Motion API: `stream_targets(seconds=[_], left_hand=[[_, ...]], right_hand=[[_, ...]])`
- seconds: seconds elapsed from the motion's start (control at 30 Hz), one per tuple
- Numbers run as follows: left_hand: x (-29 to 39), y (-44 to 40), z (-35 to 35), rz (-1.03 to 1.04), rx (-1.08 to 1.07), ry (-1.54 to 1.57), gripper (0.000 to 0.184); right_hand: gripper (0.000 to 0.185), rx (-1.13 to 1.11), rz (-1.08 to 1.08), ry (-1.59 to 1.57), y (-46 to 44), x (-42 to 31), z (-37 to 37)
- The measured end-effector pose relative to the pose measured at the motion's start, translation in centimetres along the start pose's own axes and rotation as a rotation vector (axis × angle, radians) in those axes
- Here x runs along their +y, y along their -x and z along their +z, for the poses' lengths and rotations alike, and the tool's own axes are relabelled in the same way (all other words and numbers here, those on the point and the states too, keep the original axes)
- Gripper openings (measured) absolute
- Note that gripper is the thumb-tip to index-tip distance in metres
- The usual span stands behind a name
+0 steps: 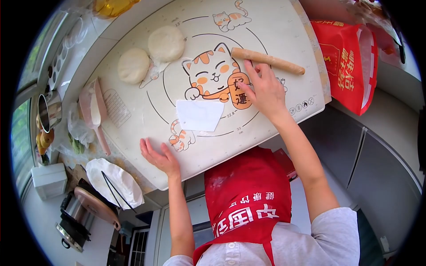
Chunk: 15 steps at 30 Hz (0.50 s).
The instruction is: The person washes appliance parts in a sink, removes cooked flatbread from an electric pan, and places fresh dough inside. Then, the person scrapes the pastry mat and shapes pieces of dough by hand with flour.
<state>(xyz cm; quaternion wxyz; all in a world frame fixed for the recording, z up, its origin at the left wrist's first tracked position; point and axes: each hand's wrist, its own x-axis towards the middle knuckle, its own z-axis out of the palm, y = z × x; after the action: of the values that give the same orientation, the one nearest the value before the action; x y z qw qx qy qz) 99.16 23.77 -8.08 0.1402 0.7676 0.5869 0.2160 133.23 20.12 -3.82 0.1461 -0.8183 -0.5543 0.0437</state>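
Observation:
My right hand is open, its fingers stretched toward the wooden rolling pin, the fingertips close below it; whether they touch it I cannot tell. My left hand lies open with spread fingers near the front left edge of the cat-printed kneading mat. Between the hands rests a white dough scraper, flat on the mat. Two round pieces of dough, a larger one and a smaller one, sit at the far left of the mat.
A pink scoop with flour lies left of the mat. Chopsticks rest over a white cloth or bag, near a wooden board. A metal pot stands by the window. At right is a red bag.

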Motion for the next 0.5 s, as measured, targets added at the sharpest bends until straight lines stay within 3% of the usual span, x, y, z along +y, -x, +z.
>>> stream_targets(seconds=[0.13,0.23,0.33,0.37,0.4,0.43,0.5], left_hand=[[0.1,0.0,0.0,-0.006,-0.005,-0.01,0.048],[0.3,-0.1,-0.2,-0.017,-0.007,-0.012,0.049],[0.3,0.0,-0.2,-0.016,-0.017,0.006,0.049],[0.3,0.1,-0.1,-0.021,-0.009,0.007,0.049],[0.4,0.1,-0.1,-0.022,-0.016,0.017,0.049],[0.5,0.1,-0.2,-0.018,-0.015,0.01,0.049],[0.7,-0.1,-0.2,-0.011,-0.017,0.009,0.049]], right_hand=[[0.023,-0.009,-0.12,-0.111,1.1,0.8,-2.5],[0.034,-0.017,0.072,-0.155,5.6,3.5,-8.0],[0.025,-0.32,0.547,-0.138,12.9,7.8,-10.1],[0.02,-0.473,0.571,-0.094,16.5,9.9,-10.2],[0.014,-0.595,0.479,-0.003,20.9,12.0,-9.9],[0.02,-0.824,0.429,0.179,24.3,12.9,-10.0],[0.052,-1.076,0.219,0.553,29.4,12.5,-9.6]])
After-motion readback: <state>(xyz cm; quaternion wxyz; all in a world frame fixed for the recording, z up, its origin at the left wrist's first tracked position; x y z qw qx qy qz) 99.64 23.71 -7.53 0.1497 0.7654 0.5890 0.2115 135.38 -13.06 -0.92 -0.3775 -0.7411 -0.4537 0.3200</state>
